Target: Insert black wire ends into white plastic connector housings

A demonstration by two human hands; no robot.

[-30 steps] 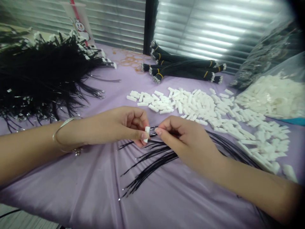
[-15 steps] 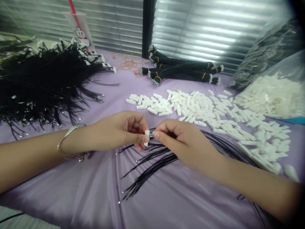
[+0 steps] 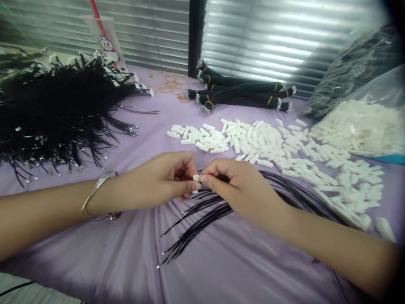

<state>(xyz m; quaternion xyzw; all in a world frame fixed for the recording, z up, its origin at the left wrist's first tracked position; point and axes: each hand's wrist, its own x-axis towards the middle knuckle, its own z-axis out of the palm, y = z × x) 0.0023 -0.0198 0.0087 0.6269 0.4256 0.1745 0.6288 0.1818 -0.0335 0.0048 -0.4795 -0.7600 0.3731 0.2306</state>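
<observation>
Pinching a small white plastic connector (image 3: 196, 178) between its fingertips, the left hand (image 3: 152, 179) held firm just in front of the loose heap of white connectors (image 3: 259, 143), and the right hand (image 3: 243, 190) gripped thin black wires (image 3: 193, 230) tight against it, the pair meeting so the wire ends lined up with the connector! Whether a wire had gone in, the fingers hid. The remaining strands fanned over the lilac-clothed desk (image 3: 95, 253), and right of the heap, a clear plastic bag (image 3: 357, 126) bulged with more white connectors.

No legible text, cup (image 3: 103, 33) (snowman mascot (image 3: 107, 50))
</observation>
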